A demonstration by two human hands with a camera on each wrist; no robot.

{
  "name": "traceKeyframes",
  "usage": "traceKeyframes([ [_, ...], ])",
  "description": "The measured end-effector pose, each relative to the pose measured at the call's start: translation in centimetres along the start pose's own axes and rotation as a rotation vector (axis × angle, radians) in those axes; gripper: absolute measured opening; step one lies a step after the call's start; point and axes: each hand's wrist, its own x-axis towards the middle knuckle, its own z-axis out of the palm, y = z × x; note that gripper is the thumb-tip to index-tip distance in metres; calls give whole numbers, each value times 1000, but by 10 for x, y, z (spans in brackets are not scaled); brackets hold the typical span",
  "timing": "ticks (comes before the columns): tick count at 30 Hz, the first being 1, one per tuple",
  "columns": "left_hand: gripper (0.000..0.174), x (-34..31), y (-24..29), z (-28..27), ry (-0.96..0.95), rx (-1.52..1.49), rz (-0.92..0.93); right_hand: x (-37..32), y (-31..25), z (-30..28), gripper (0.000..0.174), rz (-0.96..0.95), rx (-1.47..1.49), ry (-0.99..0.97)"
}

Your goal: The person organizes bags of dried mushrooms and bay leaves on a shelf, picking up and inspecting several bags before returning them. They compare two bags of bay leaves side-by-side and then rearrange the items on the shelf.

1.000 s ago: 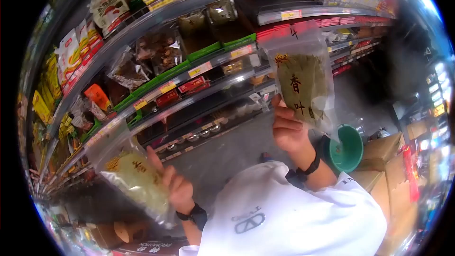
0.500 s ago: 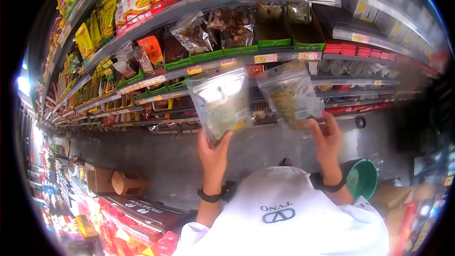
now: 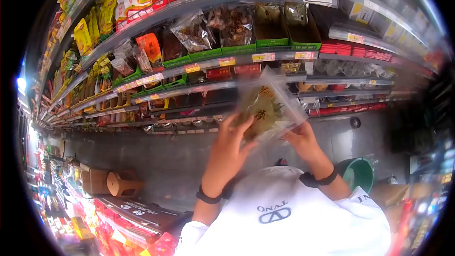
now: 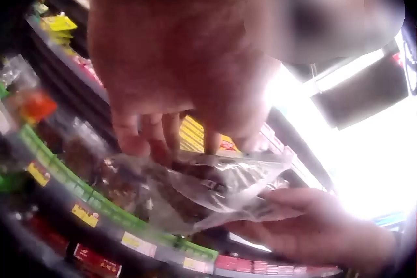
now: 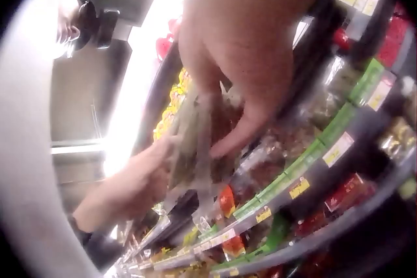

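Straight ahead of the chest, in the head view, a clear zip bag of bay leaves (image 3: 268, 114) with dark printed characters is held up at a tilt. Fingers and thumb of the left hand (image 3: 228, 149) grip it by its lower left side. At its lower right edge the right hand (image 3: 305, 144) pinches it. Layers of clear plastic (image 4: 215, 190) overlap between the hands in the left wrist view, so a second bag is largely hidden. The right wrist view has the greenish bag (image 5: 195, 141) between the right thumb and fingers, with the left hand (image 5: 133, 180) at its other side.
Shelves of packaged dried goods span the front; green display trays (image 3: 272, 42) hold more clear bags. A green tub (image 3: 359, 173) stands on the floor at right. Behind left are a brown stool (image 3: 124, 183) and a dark promotion stand (image 3: 142, 213).
The two bags, first held wide apart, one in each hand, then side by side, now overlap in front of the chest. Both hands have come inward, and the view has turned toward the shelf.
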Motion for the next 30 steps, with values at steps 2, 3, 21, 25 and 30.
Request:
traceKeyframes([
  [2,81,3,-26,5,124,76,122,-6,-11,4,54,82,-88,7],
  [3,82,4,-33,6,187,113,183,-8,-14,6,53,124,-133,10],
  [21,49,-4,-73,22,342,-730,-328,-5,2,5,38,-151,-391,355],
  [25,50,-3,-72,29,348,-767,-349,-4,-23,23,37,-430,-929,306],
  [30,65,-3,-50,34,69,-989,-302,5,-21,55,49,-721,-1269,-13],
])
